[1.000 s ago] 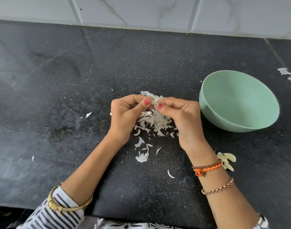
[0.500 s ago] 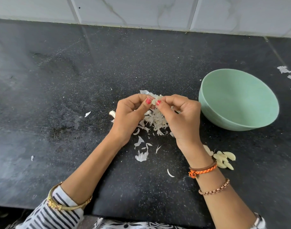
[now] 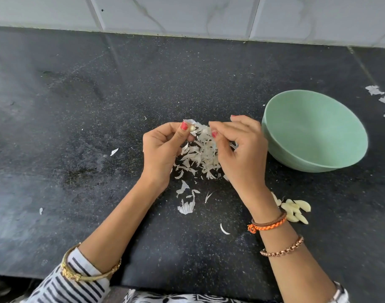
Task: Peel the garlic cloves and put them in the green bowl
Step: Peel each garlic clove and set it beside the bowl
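Observation:
My left hand (image 3: 163,149) pinches a small garlic clove (image 3: 192,128) between thumb and fingers, above a heap of papery skins (image 3: 200,158). My right hand (image 3: 241,149) is a short way to the right of the clove. Its thumb and forefinger are pinched together on what looks like a strip of garlic skin (image 3: 210,128). The green bowl (image 3: 307,132) stands just right of my right hand, and I see nothing inside it. Several peeled cloves (image 3: 294,209) lie on the black counter beside my right wrist.
Loose skin scraps lie in front of the heap (image 3: 186,206), one to the left (image 3: 114,152), and a few at the far right (image 3: 375,90). A tiled wall (image 3: 187,12) closes the back of the counter. The counter's front edge runs under my forearms.
Both hands were pinched together on the clove. Now they have drawn apart: the left keeps the clove and the right has pulled away toward the bowl.

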`<state>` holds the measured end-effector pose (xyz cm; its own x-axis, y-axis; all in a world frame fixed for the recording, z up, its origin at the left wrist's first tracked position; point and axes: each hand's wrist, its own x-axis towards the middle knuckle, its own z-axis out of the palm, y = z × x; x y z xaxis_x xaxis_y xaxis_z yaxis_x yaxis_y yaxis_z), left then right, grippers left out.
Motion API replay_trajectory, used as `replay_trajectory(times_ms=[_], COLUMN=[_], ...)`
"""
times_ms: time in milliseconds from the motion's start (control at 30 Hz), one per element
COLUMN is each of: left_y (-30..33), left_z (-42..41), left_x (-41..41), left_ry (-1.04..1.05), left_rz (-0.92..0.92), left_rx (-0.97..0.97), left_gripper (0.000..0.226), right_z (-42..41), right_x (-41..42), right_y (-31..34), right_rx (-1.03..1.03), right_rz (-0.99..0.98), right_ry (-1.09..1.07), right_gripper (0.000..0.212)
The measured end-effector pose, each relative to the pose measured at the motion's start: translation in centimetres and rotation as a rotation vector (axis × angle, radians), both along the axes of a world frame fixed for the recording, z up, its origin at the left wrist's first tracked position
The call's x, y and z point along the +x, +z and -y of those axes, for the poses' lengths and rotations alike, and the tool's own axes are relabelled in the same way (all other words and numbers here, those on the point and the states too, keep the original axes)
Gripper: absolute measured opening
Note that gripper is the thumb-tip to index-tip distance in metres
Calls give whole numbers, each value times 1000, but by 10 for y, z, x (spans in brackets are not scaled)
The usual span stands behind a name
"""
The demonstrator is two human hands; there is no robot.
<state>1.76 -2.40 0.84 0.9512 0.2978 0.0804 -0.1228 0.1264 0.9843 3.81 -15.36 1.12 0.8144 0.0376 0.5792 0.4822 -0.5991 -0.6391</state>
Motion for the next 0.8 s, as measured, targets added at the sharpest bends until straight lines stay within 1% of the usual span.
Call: replay_trajectory(times_ms=[100,200,267,333,367,433,533,633,800], left_y=[-1,-3,-5,-7,-9,-10,-11,-12,-15], left_z=[0,-2,-4,-4,-4,-4,-4,-3,-4], left_x=[0,2,2,2,2,2,2,2,3], left_ry=[30,50,46,38,36,36,28,13,-28], left_rz=[19,18,25,27,28,36,65,81,90], left_rx=[49,81,127,190,224,292,371,424,505], left_gripper=[15,19,20,22,23,25,24,21,25], right_z=[-1,-1,-1,0,0,0,-1,-2,-3], right_x=[-1,-1,-2,-3,-3,-3,-2,-2,-3], right_y=[-2,-3,-3,-1,0,2,2,-2,-5], right_rx=[-47,-75,-12,99,124,132,147,157,126], right_rz=[3,-71,-113,-158,-163,-175,-218,-188,-96], right_ry=[15,60,77,58,51,79,143,170,154], right_gripper=[25,29,30,22,24,31,22,15,17])
